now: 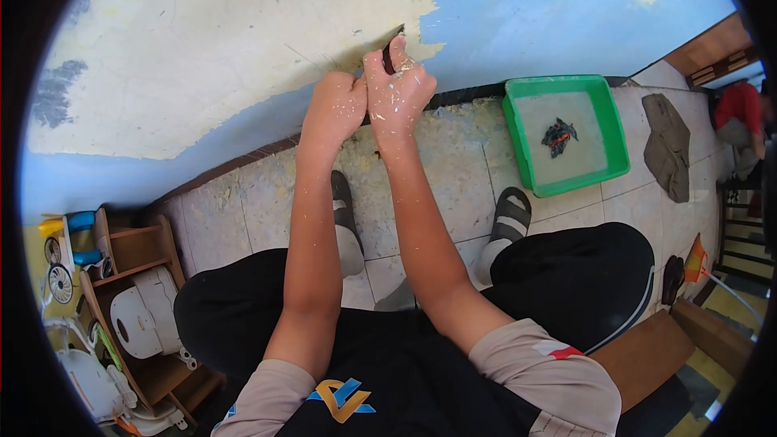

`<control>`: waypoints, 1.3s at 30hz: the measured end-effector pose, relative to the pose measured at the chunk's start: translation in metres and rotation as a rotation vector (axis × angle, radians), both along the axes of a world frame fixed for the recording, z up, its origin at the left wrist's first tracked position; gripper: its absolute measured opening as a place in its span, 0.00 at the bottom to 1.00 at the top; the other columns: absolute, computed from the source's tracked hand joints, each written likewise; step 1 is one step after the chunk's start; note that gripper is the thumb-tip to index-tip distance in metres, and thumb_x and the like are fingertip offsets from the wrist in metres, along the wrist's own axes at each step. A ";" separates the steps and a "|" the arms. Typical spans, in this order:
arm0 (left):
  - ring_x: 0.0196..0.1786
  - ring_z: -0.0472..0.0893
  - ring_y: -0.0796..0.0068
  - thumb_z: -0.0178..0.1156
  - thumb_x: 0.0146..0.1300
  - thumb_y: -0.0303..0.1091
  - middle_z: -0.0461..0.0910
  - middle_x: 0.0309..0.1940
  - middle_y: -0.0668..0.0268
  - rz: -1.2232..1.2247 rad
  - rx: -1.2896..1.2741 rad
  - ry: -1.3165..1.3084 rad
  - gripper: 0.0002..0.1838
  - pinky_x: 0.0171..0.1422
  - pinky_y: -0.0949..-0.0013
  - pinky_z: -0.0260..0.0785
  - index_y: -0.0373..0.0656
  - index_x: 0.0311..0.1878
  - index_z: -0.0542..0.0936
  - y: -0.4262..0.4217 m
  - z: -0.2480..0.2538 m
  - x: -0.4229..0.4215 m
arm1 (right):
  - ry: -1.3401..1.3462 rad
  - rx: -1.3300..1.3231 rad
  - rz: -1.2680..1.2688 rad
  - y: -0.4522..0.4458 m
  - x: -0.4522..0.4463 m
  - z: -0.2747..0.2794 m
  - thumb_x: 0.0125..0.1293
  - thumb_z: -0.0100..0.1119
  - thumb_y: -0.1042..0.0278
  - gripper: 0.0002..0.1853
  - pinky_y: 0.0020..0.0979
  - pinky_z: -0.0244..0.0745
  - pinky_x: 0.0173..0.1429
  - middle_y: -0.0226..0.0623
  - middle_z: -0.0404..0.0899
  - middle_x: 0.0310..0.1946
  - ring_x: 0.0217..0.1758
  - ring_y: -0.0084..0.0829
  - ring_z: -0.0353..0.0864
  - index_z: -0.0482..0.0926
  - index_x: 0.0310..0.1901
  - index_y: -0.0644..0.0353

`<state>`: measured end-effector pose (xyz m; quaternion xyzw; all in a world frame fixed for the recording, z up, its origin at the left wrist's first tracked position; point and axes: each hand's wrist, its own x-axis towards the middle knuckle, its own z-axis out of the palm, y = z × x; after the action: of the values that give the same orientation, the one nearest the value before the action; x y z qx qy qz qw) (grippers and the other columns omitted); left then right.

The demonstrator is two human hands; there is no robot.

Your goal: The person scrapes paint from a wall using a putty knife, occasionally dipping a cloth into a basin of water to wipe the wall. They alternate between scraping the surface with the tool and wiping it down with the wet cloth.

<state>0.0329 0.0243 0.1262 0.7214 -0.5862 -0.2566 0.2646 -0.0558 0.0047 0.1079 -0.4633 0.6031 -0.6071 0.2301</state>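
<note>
My right hand [399, 97], dotted with pale paint flakes, is closed around a dark scraper [392, 57]. Only a short part of the scraper shows between thumb and fingers, its tip at the wall [324, 8]. Pressed against the right hand's left side is my left hand [336, 103], curled shut; its fingertips are hidden, so what it holds cannot be made out. Around the hands the wall has a cream bare area next to light blue paint [518, 24] with a ragged edge. Small flakes also cling to both forearms.
A green tray [623, 137] with a dark crumpled thing [558, 137] in it stands right of my feet. Beyond lie a brown cloth [668, 146] and a person in red [740, 109]. At left is a wooden shelf [129, 235]; at right, cardboard [647, 352].
</note>
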 end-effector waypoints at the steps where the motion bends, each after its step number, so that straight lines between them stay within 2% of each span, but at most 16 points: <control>1: 0.31 0.79 0.37 0.54 0.67 0.46 0.76 0.24 0.37 -0.022 -0.041 -0.013 0.26 0.38 0.50 0.70 0.25 0.29 0.77 -0.002 0.000 -0.002 | -0.001 0.001 -0.007 -0.003 -0.006 -0.001 0.60 0.65 0.65 0.19 0.36 0.72 0.30 0.58 0.76 0.19 0.18 0.30 0.74 0.84 0.46 0.74; 4: 0.31 0.79 0.36 0.54 0.65 0.45 0.75 0.24 0.37 -0.022 -0.014 0.010 0.25 0.38 0.50 0.71 0.25 0.29 0.77 -0.006 -0.003 -0.020 | -0.061 -0.038 0.001 -0.009 -0.022 -0.003 0.60 0.65 0.65 0.18 0.35 0.70 0.28 0.56 0.75 0.18 0.17 0.29 0.70 0.85 0.46 0.72; 6: 0.31 0.79 0.36 0.55 0.65 0.45 0.75 0.24 0.37 -0.024 0.013 0.040 0.25 0.38 0.50 0.71 0.25 0.29 0.77 -0.006 -0.005 -0.017 | 0.116 -0.025 -0.084 -0.007 -0.013 -0.006 0.60 0.65 0.65 0.17 0.35 0.69 0.27 0.55 0.76 0.17 0.16 0.28 0.69 0.85 0.47 0.69; 11: 0.30 0.78 0.36 0.55 0.65 0.46 0.74 0.23 0.36 -0.009 -0.043 0.043 0.26 0.38 0.51 0.71 0.25 0.28 0.77 0.002 -0.005 -0.001 | 0.020 -0.002 -0.023 0.002 0.004 -0.005 0.61 0.65 0.64 0.17 0.35 0.70 0.26 0.54 0.76 0.17 0.16 0.29 0.69 0.85 0.47 0.67; 13: 0.24 0.77 0.62 0.56 0.67 0.45 0.75 0.21 0.44 0.026 0.057 0.078 0.25 0.35 0.56 0.69 0.24 0.32 0.77 0.003 -0.004 0.010 | 0.025 -0.009 0.012 0.002 0.007 -0.006 0.61 0.65 0.64 0.17 0.35 0.69 0.26 0.54 0.76 0.18 0.16 0.28 0.69 0.85 0.47 0.68; 15: 0.24 0.76 0.62 0.56 0.67 0.45 0.75 0.21 0.44 0.007 0.007 0.043 0.25 0.35 0.56 0.69 0.24 0.31 0.77 -0.004 -0.013 -0.002 | 0.030 -0.068 -0.034 -0.001 0.001 -0.006 0.62 0.65 0.64 0.18 0.35 0.69 0.26 0.55 0.75 0.18 0.17 0.25 0.67 0.84 0.49 0.69; 17: 0.24 0.76 0.62 0.56 0.67 0.45 0.75 0.21 0.43 -0.019 -0.037 0.008 0.25 0.35 0.56 0.69 0.25 0.31 0.77 -0.009 -0.017 -0.011 | -0.077 0.018 -0.029 -0.004 -0.013 -0.005 0.61 0.66 0.64 0.20 0.34 0.69 0.26 0.57 0.76 0.18 0.17 0.23 0.67 0.84 0.49 0.71; 19: 0.31 0.79 0.36 0.55 0.65 0.47 0.77 0.24 0.38 -0.006 0.029 0.053 0.26 0.37 0.49 0.71 0.27 0.27 0.79 -0.011 -0.009 -0.016 | 0.037 -0.066 -0.079 -0.010 -0.014 -0.012 0.61 0.66 0.64 0.20 0.33 0.69 0.26 0.56 0.76 0.18 0.18 0.21 0.66 0.84 0.50 0.72; 22: 0.31 0.79 0.36 0.55 0.66 0.47 0.77 0.23 0.39 0.018 0.042 -0.037 0.27 0.37 0.50 0.71 0.26 0.26 0.78 -0.008 0.001 -0.012 | 0.006 -0.033 -0.066 -0.007 -0.005 -0.007 0.62 0.66 0.64 0.20 0.32 0.69 0.26 0.55 0.76 0.18 0.19 0.19 0.65 0.83 0.50 0.72; 26: 0.32 0.79 0.36 0.55 0.68 0.48 0.77 0.24 0.38 0.007 -0.005 0.032 0.28 0.37 0.50 0.72 0.26 0.27 0.78 -0.002 -0.002 0.000 | -0.024 -0.070 -0.063 -0.005 0.007 -0.017 0.62 0.65 0.66 0.19 0.31 0.69 0.27 0.54 0.76 0.18 0.22 0.16 0.64 0.83 0.49 0.72; 29: 0.32 0.79 0.35 0.55 0.69 0.48 0.77 0.24 0.37 0.018 0.129 0.044 0.29 0.37 0.50 0.72 0.25 0.27 0.78 -0.006 0.000 -0.015 | -0.040 -0.024 -0.034 -0.006 -0.012 -0.010 0.62 0.65 0.65 0.19 0.30 0.70 0.28 0.53 0.78 0.18 0.25 0.14 0.64 0.83 0.49 0.73; 32: 0.32 0.79 0.35 0.55 0.68 0.48 0.76 0.24 0.37 -0.027 -0.024 -0.074 0.29 0.37 0.50 0.72 0.25 0.27 0.78 -0.018 -0.014 -0.033 | -0.058 0.022 -0.042 -0.012 -0.033 -0.009 0.62 0.65 0.66 0.19 0.30 0.71 0.29 0.51 0.79 0.19 0.27 0.14 0.65 0.83 0.49 0.74; 34: 0.23 0.76 0.60 0.56 0.68 0.44 0.75 0.20 0.44 -0.025 0.023 0.024 0.25 0.34 0.58 0.70 0.24 0.29 0.76 -0.018 -0.011 -0.029 | -0.063 0.001 -0.075 -0.012 -0.030 -0.011 0.62 0.65 0.66 0.19 0.30 0.71 0.29 0.51 0.80 0.19 0.27 0.14 0.66 0.83 0.49 0.74; 35: 0.23 0.76 0.60 0.56 0.68 0.44 0.75 0.20 0.44 -0.018 0.025 0.026 0.25 0.34 0.58 0.70 0.24 0.29 0.76 -0.015 -0.010 -0.029 | -0.072 -0.035 -0.093 -0.012 -0.026 -0.011 0.62 0.66 0.66 0.19 0.30 0.71 0.29 0.50 0.80 0.19 0.27 0.14 0.66 0.83 0.48 0.74; 37: 0.32 0.79 0.35 0.55 0.68 0.49 0.76 0.24 0.36 0.014 0.025 0.036 0.29 0.37 0.50 0.72 0.25 0.27 0.78 -0.010 -0.008 -0.029 | -0.091 -0.055 -0.049 -0.009 -0.021 -0.009 0.62 0.66 0.67 0.19 0.30 0.71 0.29 0.50 0.80 0.19 0.27 0.13 0.67 0.83 0.49 0.75; 39: 0.32 0.80 0.35 0.55 0.68 0.48 0.76 0.24 0.36 0.031 0.049 0.071 0.28 0.37 0.51 0.71 0.25 0.27 0.78 -0.001 -0.008 -0.018 | -0.109 -0.076 -0.025 -0.006 -0.017 -0.010 0.61 0.66 0.67 0.19 0.30 0.72 0.29 0.50 0.81 0.20 0.27 0.13 0.67 0.83 0.49 0.75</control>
<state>0.0148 0.0231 0.1179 0.7270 -0.5590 -0.2920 0.2714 -0.0731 -0.0011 0.0975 -0.4306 0.5718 -0.6568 0.2371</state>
